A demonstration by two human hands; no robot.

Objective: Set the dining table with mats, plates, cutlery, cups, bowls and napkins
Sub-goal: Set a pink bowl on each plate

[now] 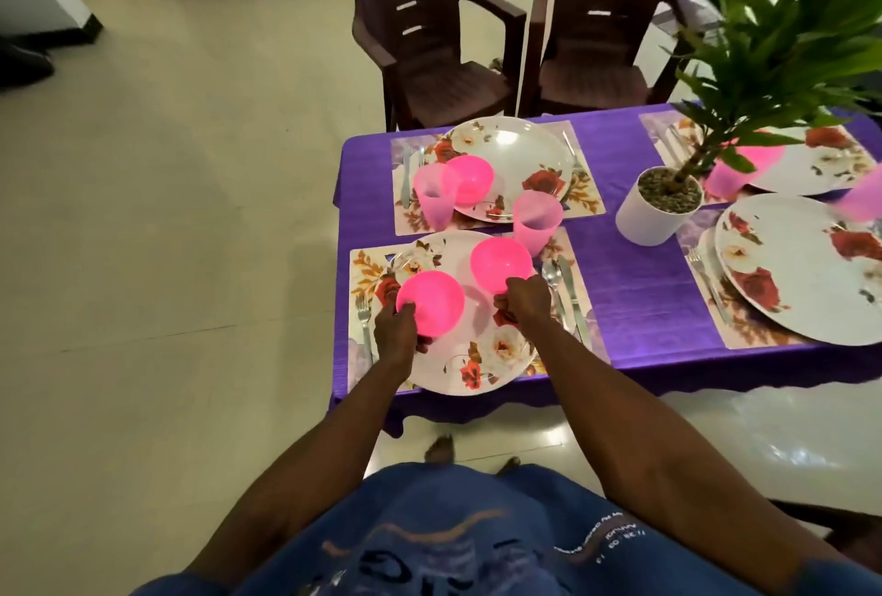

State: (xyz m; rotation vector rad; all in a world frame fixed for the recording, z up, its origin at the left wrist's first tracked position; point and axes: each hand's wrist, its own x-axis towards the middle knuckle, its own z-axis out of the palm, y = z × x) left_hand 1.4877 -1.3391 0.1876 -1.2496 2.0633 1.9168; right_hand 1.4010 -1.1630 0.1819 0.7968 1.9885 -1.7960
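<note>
Lower centre of frame: left hand [397, 333] grips the near rim of one pink bowl [431, 302]; right hand [524, 297] grips the second pink bowl [501, 262], both above the near floral plate [482, 356]

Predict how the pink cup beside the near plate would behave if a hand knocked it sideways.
The pink cup is tall, narrow at the base and translucent, so it is probably light plastic and tips easily. Once down, its tapered round wall would likely roll in a curve across the purple tablecloth.
</note>
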